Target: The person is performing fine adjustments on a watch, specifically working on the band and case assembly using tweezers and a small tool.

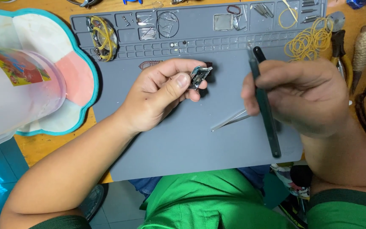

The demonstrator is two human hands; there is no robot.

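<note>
Left hand (162, 91) curled, pinching small shiny metal part (200, 77) over grey silicone mat (183, 144); right hand (297, 95) closed around dark slim tool (267, 111) and steel tweezers (229, 121).

Light: bright, even, from overhead.
Shadows: soft, short, under both hands on the grey mat (183, 144).
Blur: right hand (295, 97) slightly smeared.
Edges: wide-lens bending.

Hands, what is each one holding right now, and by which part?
The left hand pinches a small metal part by its lower edge, between thumb and fingers. The right hand grips tweezers near their back end, plus a dark slim tool around its middle.
</note>
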